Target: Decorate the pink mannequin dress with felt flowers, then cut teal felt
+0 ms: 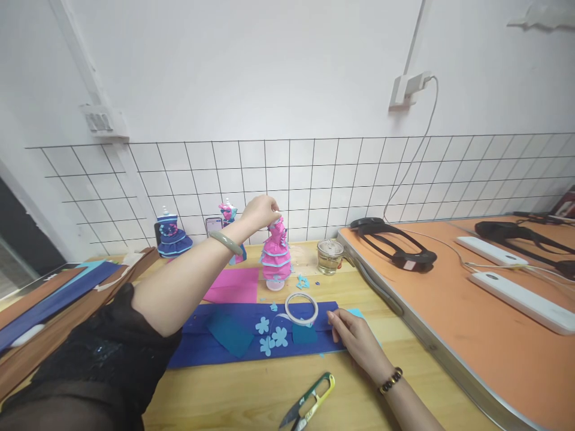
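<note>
My left hand (263, 211) reaches across to the top of a miniature dress form in a pink tiered dress (276, 254) with light-blue trim, its fingertips closed on the neck knob. The form stands upright on a round, pale base. My right hand (354, 335) rests at the right end of a dark-blue crepe paper strip (193, 347), thumb and fingers pinched together; anything between them is too small to make out. On the strip lie light-blue paper flowers (280, 336), a roll of tape (287, 308) and teal paper pieces (231, 334).
Thread snips (309, 400) lie near the front. Behind are a blue-dressed form (173, 239), another dressed form (227, 212), and a lidded glass cup (329, 257). Pink paper (233, 285) lies left of centre. An orange table (449, 311) with black headsets (395, 245) adjoins at right.
</note>
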A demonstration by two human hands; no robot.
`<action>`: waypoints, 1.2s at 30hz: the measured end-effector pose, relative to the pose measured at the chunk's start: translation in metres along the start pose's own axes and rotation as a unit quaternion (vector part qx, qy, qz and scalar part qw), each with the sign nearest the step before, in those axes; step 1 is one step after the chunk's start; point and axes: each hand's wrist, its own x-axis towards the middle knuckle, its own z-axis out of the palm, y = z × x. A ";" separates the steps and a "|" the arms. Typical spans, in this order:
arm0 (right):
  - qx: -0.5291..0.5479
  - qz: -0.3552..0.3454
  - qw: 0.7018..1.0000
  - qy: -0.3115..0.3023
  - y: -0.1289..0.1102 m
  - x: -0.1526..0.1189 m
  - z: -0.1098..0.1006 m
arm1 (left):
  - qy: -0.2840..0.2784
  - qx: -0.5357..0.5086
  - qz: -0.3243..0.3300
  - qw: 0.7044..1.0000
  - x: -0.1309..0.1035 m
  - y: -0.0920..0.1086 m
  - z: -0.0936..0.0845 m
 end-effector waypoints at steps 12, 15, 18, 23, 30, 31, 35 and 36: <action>-0.006 -0.001 1.000 -0.006 0.000 0.000 -0.001 | -0.011 -0.008 0.010 1.000 0.002 0.003 0.003; -0.009 0.001 1.000 -0.008 0.001 0.001 -0.001 | -0.012 -0.006 0.012 1.000 0.003 0.004 0.002; -0.011 0.003 1.000 -0.008 0.003 0.001 -0.001 | -0.019 -0.005 0.012 1.000 0.003 0.005 0.001; -0.013 -0.001 1.000 -0.009 0.004 0.001 0.000 | -0.024 -0.008 0.005 1.000 0.005 0.002 0.003; -0.015 -0.001 1.000 -0.006 0.003 0.001 -0.001 | -0.036 -0.013 0.017 0.999 0.003 0.002 0.002; -0.015 -0.001 1.000 -0.007 0.003 0.001 -0.001 | -0.036 -0.013 0.020 0.999 0.002 0.003 0.002; -0.014 0.002 1.000 -0.010 0.002 0.000 -0.001 | -0.034 -0.019 0.029 0.999 0.000 0.005 0.000; -0.014 0.005 1.000 -0.011 0.001 0.000 -0.001 | -0.034 -0.021 0.030 0.999 0.000 0.006 -0.001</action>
